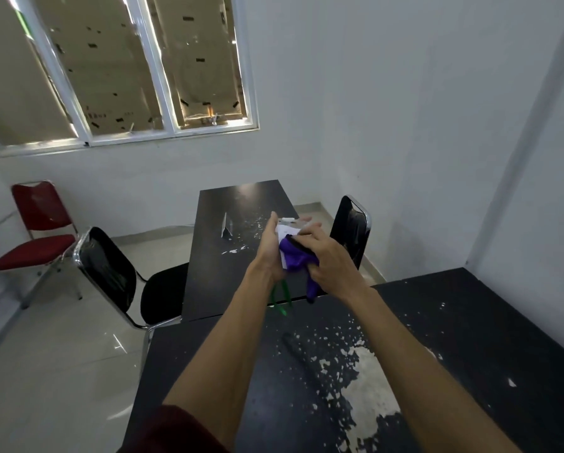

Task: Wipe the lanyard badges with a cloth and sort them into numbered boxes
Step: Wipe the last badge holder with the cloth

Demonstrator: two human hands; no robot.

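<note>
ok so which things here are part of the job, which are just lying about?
Job: badge, green lanyard, purple cloth, left hand, right hand.
Lying about: red chair, black chair, second black chair, white card on far table.
No numbered boxes in view.

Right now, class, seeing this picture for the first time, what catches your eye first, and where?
Centre frame, the left hand holds a white badge while the right hand presses a purple cloth on it, a green lanyard dangling below. The black table beneath shows big flaked pale patches, lower right.
</note>
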